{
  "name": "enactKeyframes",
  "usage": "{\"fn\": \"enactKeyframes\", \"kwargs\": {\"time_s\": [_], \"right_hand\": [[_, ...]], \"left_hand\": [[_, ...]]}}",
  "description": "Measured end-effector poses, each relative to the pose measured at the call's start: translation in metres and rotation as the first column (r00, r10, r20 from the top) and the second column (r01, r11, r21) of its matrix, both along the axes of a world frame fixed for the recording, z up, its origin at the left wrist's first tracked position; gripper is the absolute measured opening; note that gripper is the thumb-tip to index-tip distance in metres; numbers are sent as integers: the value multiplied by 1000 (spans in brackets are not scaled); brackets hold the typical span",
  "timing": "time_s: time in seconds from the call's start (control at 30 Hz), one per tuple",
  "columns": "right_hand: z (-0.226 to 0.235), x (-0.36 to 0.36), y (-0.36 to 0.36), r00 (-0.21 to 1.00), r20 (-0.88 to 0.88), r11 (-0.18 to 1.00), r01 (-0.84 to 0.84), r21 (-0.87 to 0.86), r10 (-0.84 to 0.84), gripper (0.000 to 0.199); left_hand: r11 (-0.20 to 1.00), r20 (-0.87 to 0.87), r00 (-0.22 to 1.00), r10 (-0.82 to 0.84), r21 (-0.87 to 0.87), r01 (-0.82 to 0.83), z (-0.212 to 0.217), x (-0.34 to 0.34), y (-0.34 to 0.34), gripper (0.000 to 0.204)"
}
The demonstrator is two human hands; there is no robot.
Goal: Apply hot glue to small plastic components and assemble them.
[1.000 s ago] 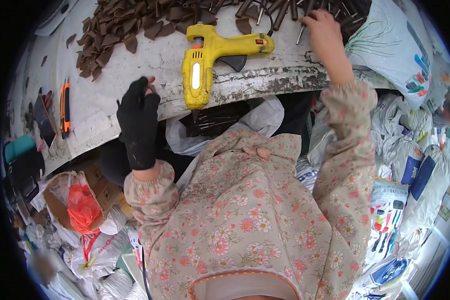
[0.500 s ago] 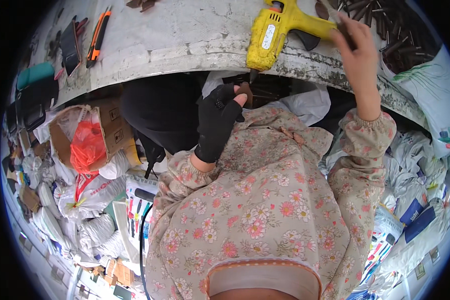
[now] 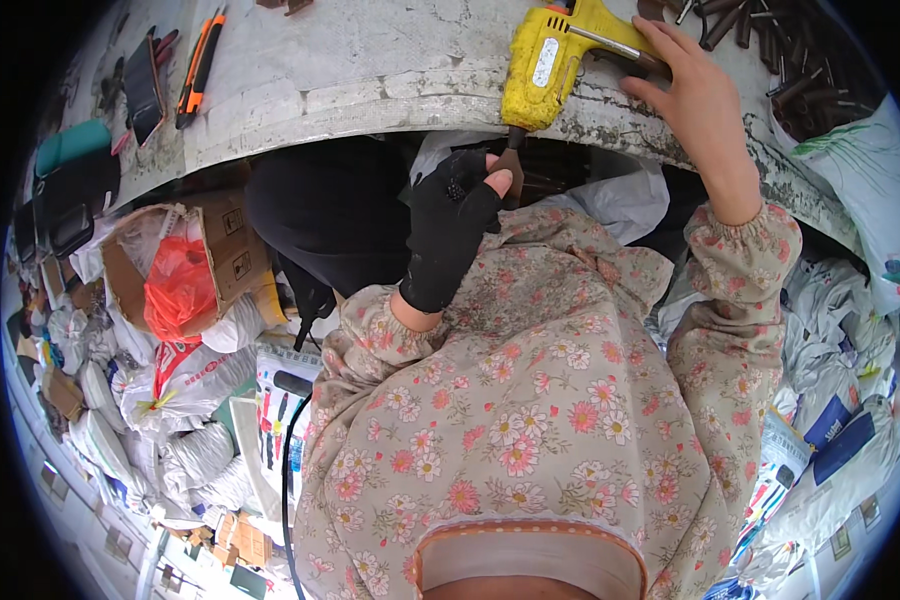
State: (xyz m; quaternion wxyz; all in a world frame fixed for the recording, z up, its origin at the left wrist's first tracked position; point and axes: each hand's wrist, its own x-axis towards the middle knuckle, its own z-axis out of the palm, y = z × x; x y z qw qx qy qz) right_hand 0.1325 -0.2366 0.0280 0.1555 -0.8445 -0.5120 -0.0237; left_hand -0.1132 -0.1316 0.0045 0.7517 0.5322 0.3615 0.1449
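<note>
Fingertips (image 3: pixel 500 180) of the gloved left hand (image 3: pixel 450 225) pinch a small dark brown piece (image 3: pixel 511 163) right at the nose of the yellow power tool (image 3: pixel 548 62) — looks like a short wooden strip, tho it's half hidden under the bench lip, so can't be sure. Right hand (image 3: pixel 692 105) is bare, fingers spread flat over the tool's rear end, pressing down on it, not wrapped round it.

Head view only: tool lies on the grey concrete bench (image 3: pixel 370 85), nose poking past the chipped front edge. Brown sticks (image 3: pixel 800 70) piled top right, just beside the right hand. Orange utility knife (image 3: pixel 198 70) far left on the bench, well apart.

Risk, imo: left thumb sits v. close to the tool's tip — if it fires or slips, the bare fingertip takes it; glove is fingerless. Tool rests near the edge, so a nudge could tip it off.

Textures: bench rough, cracked, dusty; tool hard glossy plastic w/ grime; glove black knit; sleeves (image 3: pixel 740 300) soft floral cotton; sticks matte, slim, straight. Cardboard box (image 3: pixel 225 245) w/ red plastic bag (image 3: pixel 178 285) on the floor, left.
</note>
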Motion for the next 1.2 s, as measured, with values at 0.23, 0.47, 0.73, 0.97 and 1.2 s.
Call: {"fn": "enactKeyframes", "kwargs": {"time_s": [0.23,0.47,0.73,0.97,1.2], "right_hand": [[-1,-3,-1,1000,12,1000,11,26,-11,58],[26,-74,-26,779,-571,961,-142,238,257,34],[62,-105,-36,506,-829,968,-193,159,237,33],[82,-103,-33,596,-774,960,-276,53,214,34],[95,-112,-24,647,-734,945,-326,-23,205,30]], "left_hand": [[999,7,1000,-7,54,6,1,-2,2,18],[823,73,949,307,-520,-227,-4,-5,7,26],[652,-81,935,347,-695,-302,20,4,3,27],[952,-34,952,305,36,-304,-4,-4,-2,29],[985,52,987,151,77,-154,32,-15,-6,28]]}}
